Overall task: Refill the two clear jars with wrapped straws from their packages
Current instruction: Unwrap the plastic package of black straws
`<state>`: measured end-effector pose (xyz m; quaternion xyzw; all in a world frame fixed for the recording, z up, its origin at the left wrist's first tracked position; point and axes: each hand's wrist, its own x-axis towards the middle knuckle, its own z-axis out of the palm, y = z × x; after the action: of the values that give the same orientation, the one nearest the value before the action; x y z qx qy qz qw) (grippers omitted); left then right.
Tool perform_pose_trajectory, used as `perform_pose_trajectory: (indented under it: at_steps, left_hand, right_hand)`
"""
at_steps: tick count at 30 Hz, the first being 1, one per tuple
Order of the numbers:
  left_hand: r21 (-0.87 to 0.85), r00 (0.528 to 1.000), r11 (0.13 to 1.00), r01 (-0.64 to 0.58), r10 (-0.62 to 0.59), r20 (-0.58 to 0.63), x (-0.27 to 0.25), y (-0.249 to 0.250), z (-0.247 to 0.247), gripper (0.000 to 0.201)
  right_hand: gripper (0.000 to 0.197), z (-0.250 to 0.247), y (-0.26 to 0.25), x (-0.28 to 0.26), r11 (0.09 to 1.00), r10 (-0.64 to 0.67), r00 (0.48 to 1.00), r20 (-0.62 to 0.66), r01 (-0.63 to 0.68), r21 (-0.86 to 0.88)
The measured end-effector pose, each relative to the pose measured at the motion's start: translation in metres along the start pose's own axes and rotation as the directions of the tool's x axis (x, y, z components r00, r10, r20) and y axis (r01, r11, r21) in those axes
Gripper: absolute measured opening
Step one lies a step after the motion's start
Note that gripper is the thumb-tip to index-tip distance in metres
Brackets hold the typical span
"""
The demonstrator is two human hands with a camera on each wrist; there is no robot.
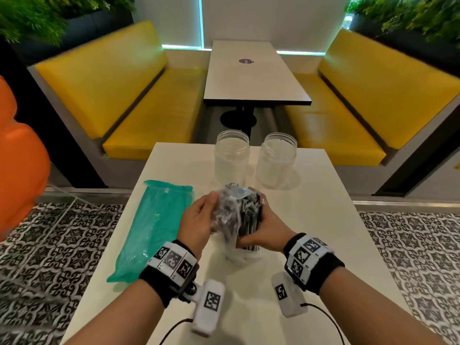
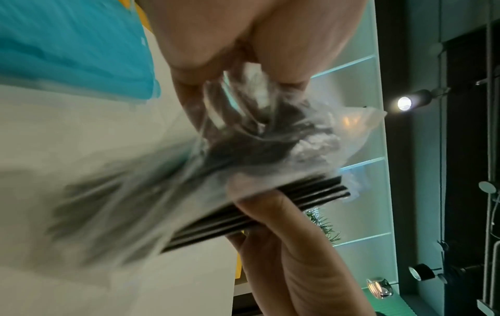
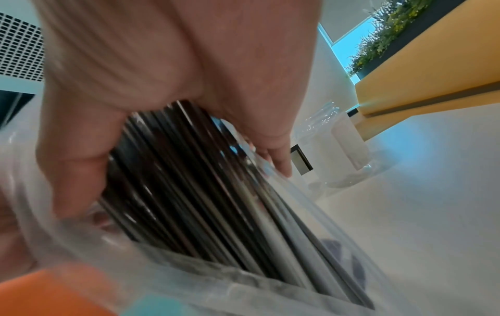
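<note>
Two clear jars stand without lids at the far edge of the white table (image 1: 311,232), one on the left (image 1: 232,156) and one on the right (image 1: 276,163). In front of them my right hand (image 1: 261,224) grips a thick bundle of black wrapped straws (image 1: 249,217) (image 3: 194,192) (image 2: 270,209). My left hand (image 1: 199,220) pinches the crumpled clear plastic package (image 1: 225,215) (image 2: 270,132) that hangs around the bundle. A second package of teal straws (image 1: 151,227) lies flat on the table to the left of my hands.
Yellow booth benches (image 1: 149,113) and a second white table (image 1: 251,73) stand beyond the jars. An orange seat (image 1: 17,175) is at the far left. Patterned floor tiles (image 1: 410,245) lie on both sides of the table.
</note>
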<state>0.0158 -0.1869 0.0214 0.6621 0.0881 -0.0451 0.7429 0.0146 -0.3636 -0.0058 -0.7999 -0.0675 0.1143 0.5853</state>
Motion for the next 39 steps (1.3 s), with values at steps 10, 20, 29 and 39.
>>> perform_pose_trajectory:
  at_steps: [10, 20, 29, 39]
  left_hand:
    - [0.037, 0.981, 0.998, 0.050, -0.042, -0.191, 0.013, -0.009, -0.009, 0.029]
    - [-0.083, 0.989, 0.991, 0.109, -0.116, -0.089, 0.013, -0.015, -0.020, 0.058]
    - [0.098, 0.999, 0.995, 0.033, -0.030, -0.033, 0.002, 0.009, -0.010, 0.031]
    - [-0.019, 0.993, 0.994, 0.108, -0.108, -0.038, 0.018, -0.004, -0.022, 0.012]
  right_hand:
    - [0.113, 0.013, -0.011, 0.008, 0.999, -0.041, 0.999, 0.001, 0.041, -0.025]
    - [0.102, 0.017, -0.007, 0.011, 0.994, -0.004, 1.000, 0.022, 0.006, -0.105]
    - [0.099, 0.014, -0.002, 0.013, 1.000, 0.008, 1.000, -0.005, -0.008, -0.024]
    - [0.108, 0.014, 0.004, 0.011, 0.997, -0.071, 0.996, -0.054, 0.071, -0.003]
